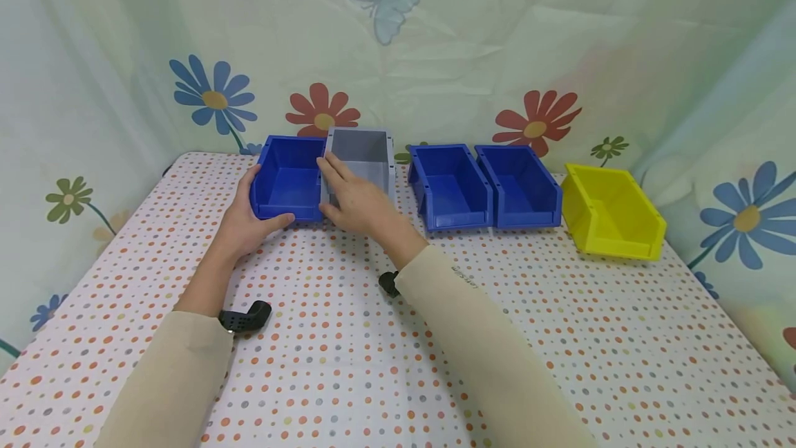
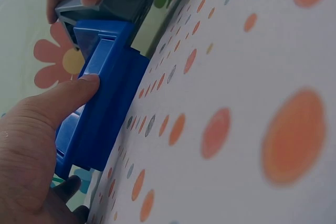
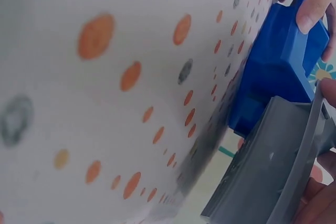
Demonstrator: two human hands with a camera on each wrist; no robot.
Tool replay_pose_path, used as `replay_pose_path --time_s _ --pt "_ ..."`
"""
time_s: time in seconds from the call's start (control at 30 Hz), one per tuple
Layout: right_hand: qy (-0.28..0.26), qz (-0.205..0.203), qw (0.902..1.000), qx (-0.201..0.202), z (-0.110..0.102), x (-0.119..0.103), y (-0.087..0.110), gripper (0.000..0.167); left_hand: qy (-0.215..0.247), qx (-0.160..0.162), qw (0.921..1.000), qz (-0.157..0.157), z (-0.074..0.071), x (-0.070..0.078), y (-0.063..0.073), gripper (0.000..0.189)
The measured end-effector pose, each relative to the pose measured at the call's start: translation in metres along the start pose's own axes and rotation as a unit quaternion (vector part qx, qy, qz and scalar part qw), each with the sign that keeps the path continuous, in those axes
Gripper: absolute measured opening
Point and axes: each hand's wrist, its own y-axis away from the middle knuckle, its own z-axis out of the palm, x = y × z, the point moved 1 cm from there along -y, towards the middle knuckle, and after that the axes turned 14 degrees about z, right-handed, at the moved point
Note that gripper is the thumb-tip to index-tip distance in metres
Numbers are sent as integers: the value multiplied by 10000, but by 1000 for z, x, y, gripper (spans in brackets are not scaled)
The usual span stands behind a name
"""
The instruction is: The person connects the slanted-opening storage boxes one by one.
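At the left of the row in the head view stands a blue plastic bin point(image 1: 305, 214). My left hand point(image 1: 244, 223) holds it, thumb on the front lip and fingers along its left side. A grey bin point(image 1: 391, 164) stands close against its right side. My right hand point(image 1: 357, 199) grips the grey bin's left wall, fingers reaching over the rim beside the blue bin. In the right wrist view the grey bin point(image 3: 268, 156) looks tilted against the blue bin point(image 3: 268, 61), with the right thumb on its rim. The far fingertips of my left hand are partly hidden.
Right of the grey bin stand two more blue bins, one point(image 1: 460, 220) beside the other point(image 1: 528, 220). A yellow bin point(image 1: 622, 249) sits angled near the right table edge. A dotted cloth covers the table point(image 1: 323, 365); a flowered curtain point(image 1: 448, 88) hangs behind.
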Motion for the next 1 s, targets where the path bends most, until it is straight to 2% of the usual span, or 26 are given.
replay_pose_path --time_s 0.37,0.83,1.0 --pt "-89 151 9997 -158 4 -1 3 84 14 -26 10000 21 1 0 0 118" --pt "-50 54 9999 -156 9 -3 2 84 9 9 10000 76 -3 0 0 118" --pt "26 59 9996 -288 13 -1 5 84 30 -36 10000 68 0 -1 1 118"
